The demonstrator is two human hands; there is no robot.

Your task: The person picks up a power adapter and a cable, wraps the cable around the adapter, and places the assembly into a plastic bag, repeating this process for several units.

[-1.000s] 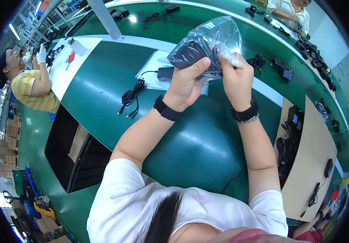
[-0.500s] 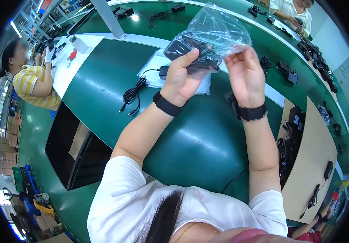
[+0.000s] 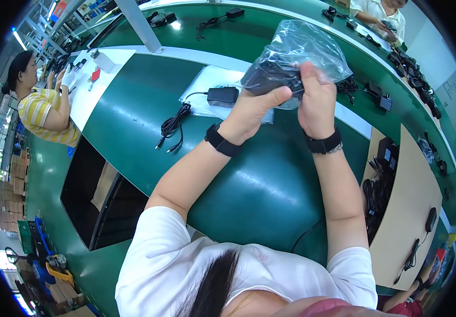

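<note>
Both my hands grip a clear plastic bag (image 3: pixel 312 45) with a black power adapter (image 3: pixel 273 76) inside it, held up over the far part of the green table. My left hand (image 3: pixel 254 108) closes round the bag's lower left side, thumb on top. Closed on the right side is my right hand (image 3: pixel 318 100), its thumb pressing on the bag near the adapter. Below them, another black power adapter (image 3: pixel 222 96) with a coiled cable (image 3: pixel 171 124) lies partly on a stack of flat clear bags (image 3: pixel 199 108).
At my right stands a cardboard box (image 3: pixel 410 211) holding several black adapters and cables (image 3: pixel 378 185). A black bin (image 3: pixel 82 195) is beyond the table's left edge. More adapters (image 3: pixel 378 98) lie on the far green bench. Two co-workers sit at the far left and far right.
My hands have come closer together and shifted slightly right with the bag. My right hand has moved from the bag's edge to grip it by the adapter, and the bag has folded down.
</note>
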